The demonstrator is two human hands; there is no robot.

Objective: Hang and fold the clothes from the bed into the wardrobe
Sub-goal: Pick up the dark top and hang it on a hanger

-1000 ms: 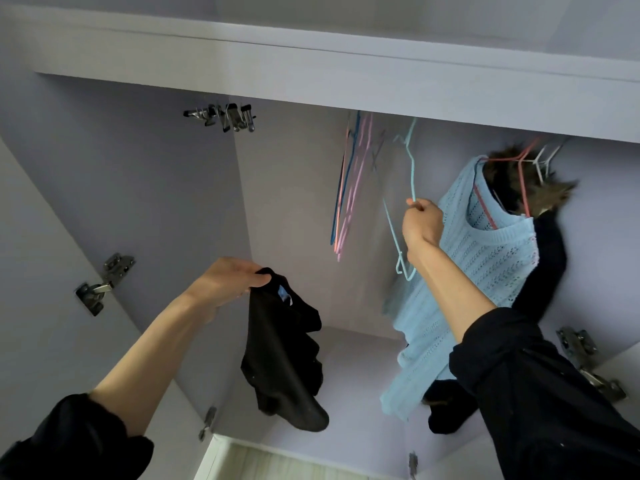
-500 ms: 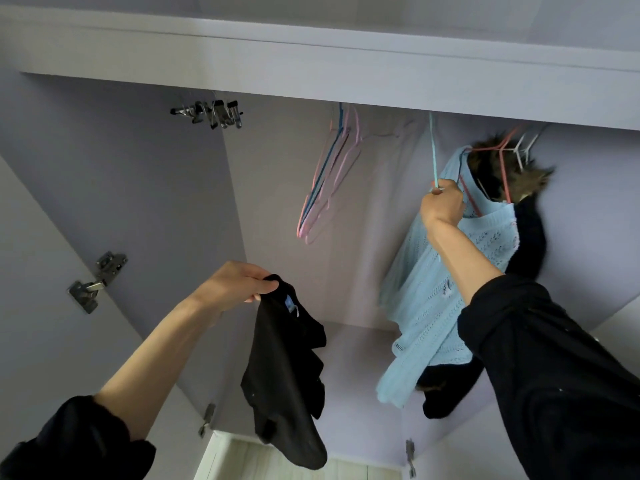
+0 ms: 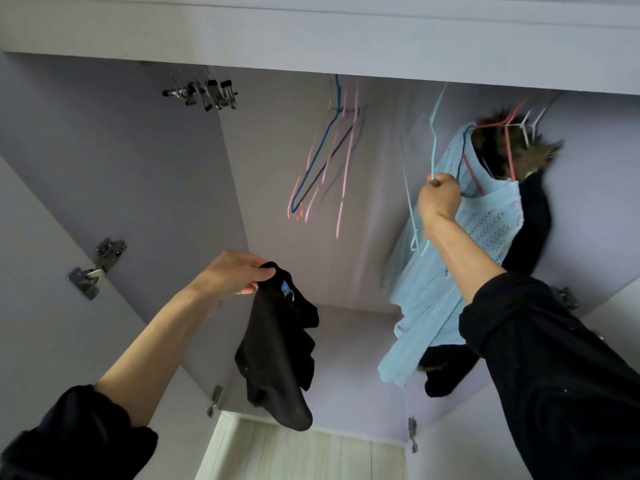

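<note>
Head view looks up into the open wardrobe (image 3: 145, 161): at upper right of the frame a light blue knit top (image 3: 485, 230) and a dark fur-trimmed garment (image 3: 530, 216) already hang, so the task looks partly done, while several empty hangers (image 3: 325, 161) wait at upper centre. Lower centre, the left hand (image 3: 235, 275) pinches the collar of a black garment (image 3: 277, 348), which dangles below its curled fingers, not yet hung. Right of centre, the right hand (image 3: 438, 199) is closed round a pale blue hanger (image 3: 414, 202), the wire running through its fist.
</note>
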